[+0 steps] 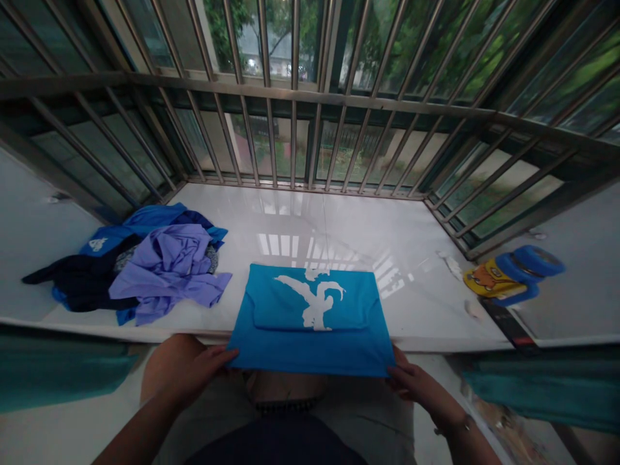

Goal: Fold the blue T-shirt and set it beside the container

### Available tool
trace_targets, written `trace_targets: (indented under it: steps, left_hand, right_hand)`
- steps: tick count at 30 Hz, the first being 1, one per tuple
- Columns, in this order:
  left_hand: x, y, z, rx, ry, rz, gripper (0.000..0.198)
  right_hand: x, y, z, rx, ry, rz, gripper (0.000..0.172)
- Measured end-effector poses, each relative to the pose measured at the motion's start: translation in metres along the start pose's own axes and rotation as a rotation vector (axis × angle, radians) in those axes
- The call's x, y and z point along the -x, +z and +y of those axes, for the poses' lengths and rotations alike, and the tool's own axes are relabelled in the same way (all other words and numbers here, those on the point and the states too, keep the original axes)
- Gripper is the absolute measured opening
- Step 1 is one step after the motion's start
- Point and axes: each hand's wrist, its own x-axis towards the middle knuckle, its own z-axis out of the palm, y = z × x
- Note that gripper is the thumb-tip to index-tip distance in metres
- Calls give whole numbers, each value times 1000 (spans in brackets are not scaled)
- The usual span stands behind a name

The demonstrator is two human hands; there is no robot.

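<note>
A folded bright blue T-shirt [310, 336] with a white print [314, 298] hangs at the front edge of a white glossy stone ledge [300, 223]. Its far part lies on the ledge, and its near edge is lifted off it. My left hand [194, 371] grips the shirt's near left corner. My right hand [416, 387] holds the near right corner, with its fingers partly hidden behind the cloth.
A loose heap of lavender [169, 271], navy [82, 281] and blue [140, 223] clothes lies to the left. On the right are a yellow cartoon pouch [489, 281] and a blue roll [530, 261]. Steel window bars [290, 97] rise behind the ledge.
</note>
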Motion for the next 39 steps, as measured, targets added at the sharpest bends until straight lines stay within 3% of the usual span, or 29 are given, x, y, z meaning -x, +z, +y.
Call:
trace_targets:
  steps: [3, 6, 8, 11, 13, 16, 19, 21, 25, 31, 39]
  left_hand:
    - [7, -17, 10, 37, 11, -173, 45]
    - [-5, -14, 21, 200, 22, -179, 49]
    - [-21, -1, 33, 316, 56, -130, 55]
    - [-45, 25, 49, 359, 208, 30, 70]
    - [-55, 39, 51, 272, 323, 187, 71]
    - [-60, 46, 43, -50, 478, 355, 59]
    - [-62, 44, 34, -424, 652, 453, 46]
    - [-67, 42, 31, -593, 689, 522, 51]
    - [-80, 39, 34, -709, 590, 663, 62]
    - [-82, 24, 39, -585, 375, 624, 28]
    - [-80, 23, 42, -551, 421, 638, 33]
  right_hand:
    - [16, -15, -10, -238, 113, -184, 64]
    - [7, -17, -35, -551, 32, -231, 63]
    - [-11, -10, -55, -693, -40, -149, 58]
    - [-42, 8, -78, -731, -150, 109, 54]
    - [-56, 21, -87, -593, -199, 297, 57]
    - [-64, 35, -88, -130, -305, 532, 58]
    - [-66, 40, -81, 296, -424, 685, 56]
    - [-69, 40, -76, 440, -389, 718, 57]
    - [-77, 36, -70, 526, -279, 659, 43]
    - [-78, 27, -71, 489, -228, 639, 40]
    - [-83, 31, -68, 541, -221, 726, 51]
